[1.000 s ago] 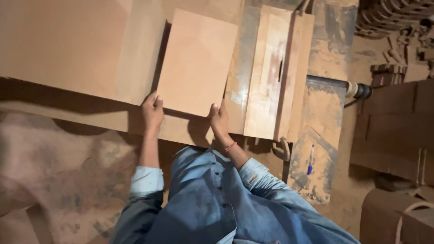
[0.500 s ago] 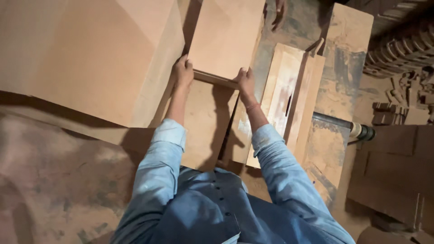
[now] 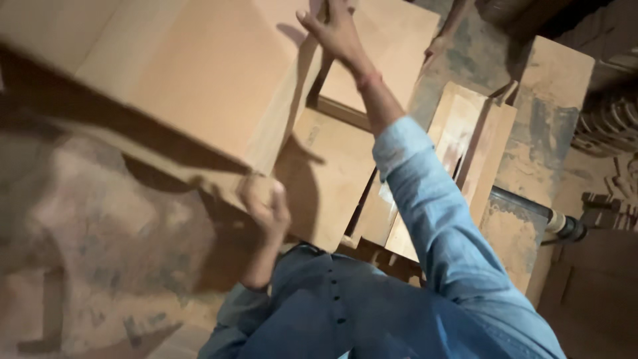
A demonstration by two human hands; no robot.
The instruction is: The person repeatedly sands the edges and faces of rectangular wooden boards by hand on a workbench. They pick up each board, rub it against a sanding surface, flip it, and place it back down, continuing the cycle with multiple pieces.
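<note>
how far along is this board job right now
Looks done: the tan board lies far up the bench, at full arm's reach. In hand: the right hand is stretched out to that board's left edge, fingers spread, while the left hand sits at the near corner of the big panel. Left: the narrower boards on the right lie untouched.

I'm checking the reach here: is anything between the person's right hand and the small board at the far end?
Nothing visible does. The right hand already lies at the near left corner of the small board. The left hand grips the large board at its corner.
</note>
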